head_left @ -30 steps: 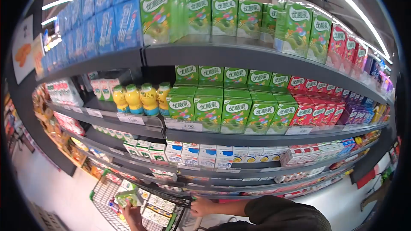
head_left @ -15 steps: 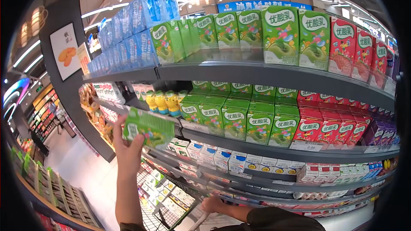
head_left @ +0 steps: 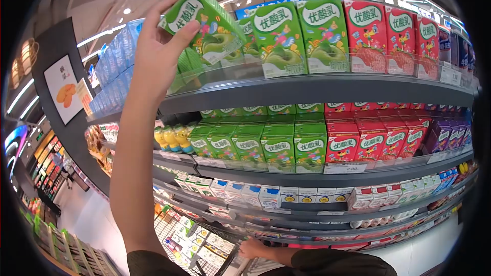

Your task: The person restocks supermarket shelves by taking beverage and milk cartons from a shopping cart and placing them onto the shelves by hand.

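My left hand point(head_left: 157, 56) is raised to the top shelf, fingers and thumb closed round a green drink carton point(head_left: 217, 38) with an apple picture. The carton is tilted and hides part of the row behind it. Right of it on the same shelf stand upright green cartons point(head_left: 280, 41) and red cartons point(head_left: 366, 38). Low in the view, my right hand point(head_left: 251, 249) is closed on the handle of a shopping cart point(head_left: 164, 227). Inside the cart lie several white packs point(head_left: 192, 235).
Along the top shelf point(head_left: 317, 91) runs a clear front lip, with blue packs point(head_left: 115, 76) at its left. The shelf below carries green, red and purple cartons point(head_left: 444, 135) and yellow bottles point(head_left: 174, 137). White milk boxes point(head_left: 250, 194) fill a lower shelf. An aisle point(head_left: 84, 209) lies left.
My left hand has lifted the green carton from beside the middle shelf up to the top shelf. The view has shifted somewhat; my right hand stays on the cart handle.
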Demonstrator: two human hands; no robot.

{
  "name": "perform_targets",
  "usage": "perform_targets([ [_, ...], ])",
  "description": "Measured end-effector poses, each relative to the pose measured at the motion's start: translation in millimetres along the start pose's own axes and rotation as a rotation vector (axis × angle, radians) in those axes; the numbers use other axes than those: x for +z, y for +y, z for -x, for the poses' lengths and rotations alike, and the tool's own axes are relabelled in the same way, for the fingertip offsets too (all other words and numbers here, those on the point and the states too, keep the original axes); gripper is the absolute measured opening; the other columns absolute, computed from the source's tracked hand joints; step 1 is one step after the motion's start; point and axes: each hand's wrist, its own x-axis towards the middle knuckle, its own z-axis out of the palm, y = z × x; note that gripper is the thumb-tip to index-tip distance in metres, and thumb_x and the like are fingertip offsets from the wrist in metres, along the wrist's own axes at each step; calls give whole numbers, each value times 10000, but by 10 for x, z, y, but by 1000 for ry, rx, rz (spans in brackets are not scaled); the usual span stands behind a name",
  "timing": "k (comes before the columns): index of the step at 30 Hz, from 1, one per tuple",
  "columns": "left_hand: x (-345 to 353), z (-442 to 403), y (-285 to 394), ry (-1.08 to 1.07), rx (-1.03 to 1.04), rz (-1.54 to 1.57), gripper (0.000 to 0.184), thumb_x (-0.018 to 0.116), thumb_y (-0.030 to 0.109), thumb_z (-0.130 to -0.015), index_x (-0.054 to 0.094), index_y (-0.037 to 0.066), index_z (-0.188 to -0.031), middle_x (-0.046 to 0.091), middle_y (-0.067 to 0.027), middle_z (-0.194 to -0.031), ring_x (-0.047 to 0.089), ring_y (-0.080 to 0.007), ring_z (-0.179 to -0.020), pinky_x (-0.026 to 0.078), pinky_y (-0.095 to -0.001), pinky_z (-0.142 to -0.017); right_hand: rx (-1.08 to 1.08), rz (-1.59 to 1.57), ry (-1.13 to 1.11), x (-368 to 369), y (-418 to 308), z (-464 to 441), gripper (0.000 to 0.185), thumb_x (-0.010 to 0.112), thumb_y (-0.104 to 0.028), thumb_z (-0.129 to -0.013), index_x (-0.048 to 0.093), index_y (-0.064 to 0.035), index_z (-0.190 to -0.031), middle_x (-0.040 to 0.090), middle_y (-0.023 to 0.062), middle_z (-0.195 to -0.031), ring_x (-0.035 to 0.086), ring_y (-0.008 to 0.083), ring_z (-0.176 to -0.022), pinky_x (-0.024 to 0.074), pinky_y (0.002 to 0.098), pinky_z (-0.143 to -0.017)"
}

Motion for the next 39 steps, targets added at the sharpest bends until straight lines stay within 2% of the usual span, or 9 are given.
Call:
perform_targets([
  [6,191,-95,-56,4,-36,-96,514,758,204,-946,548,71,-1396,670,-84,-1191,639,-156,-1083,516,-308,-947,28,-14,33,-46,-38,19,414,536,-380,-908,704,-51,-722,677,165,-738,666,384,-793,450,535,-929],
  [18,184,-95,-124,-337,-200,-144,563,744,267,-949,551,90,-1448,655,-63,-1193,612,-119,-1015,510,-291,-867,49,-10,52,-3,-37,-24,425,534,-394,-903,722,-54,-730,689,171,-736,674,392,-780,456,531,-915],
  [27,219,-3,-254,-246,-154,-164,521,740,253,-956,564,61,-1408,693,-109,-1106,648,-147,-962,532,-289,-803,29,-18,143,-115,-94,14,435,559,-410,-906,733,-49,-737,702,172,-745,688,375,-772,455,540,-917],
  [30,235,119,-336,69,153,-360,405,678,219,-997,593,29,-1344,707,-79,-1021,653,-165,-927,502,-299,-773,22,49,157,-84,-88,21,423,562,-400,-914,740,-56,-745,706,169,-748,690,371,-772,453,547,-923],
  [31,130,182,-312,63,48,-218,455,652,239,-1015,542,36,-1407,685,-170,-1219,628,-173,-1079,477,-313,-923,41,25,124,-75,-80,6,423,563,-401,-911,742,-57,-745,704,169,-746,689,373,-768,452,554,-938],
  [33,220,475,31,185,135,-316,406,600,238,-1021,524,0,-1341,644,-197,-1176,641,-279,-1046,509,-424,-941,60,45,90,-48,-72,-23,426,562,-405,-901,748,-53,-749,717,171,-783,696,371,-816,438,568,-998],
  [36,-270,1122,137,-86,180,-151,473,596,327,-1022,498,14,-1362,623,-208,-1224,601,-328,-1163,440,-464,-1085,101,105,-12,-168,-131,-55,418,569,-419,-883,758,-68,-759,716,179,-810,687,373,-837,436,553,-983],
  [38,-665,2030,110,144,70,-1179,297,587,210,-1044,615,-13,-1238,702,-150,-1114,636,-173,-1018,470,-304,-899,52,69,37,-94,-67,-95,389,591,-402,-868,753,-73,-738,710,180,-801,676,367,-806,459,541,-941],
  [39,-546,2443,25,161,-62,-815,224,565,167,-1043,631,-12,-1161,683,-103,-993,625,-157,-923,470,-298,-830,30,54,109,3,-26,-102,382,594,-391,-866,747,-70,-725,704,174,-788,673,368,-788,462,541,-942],
])
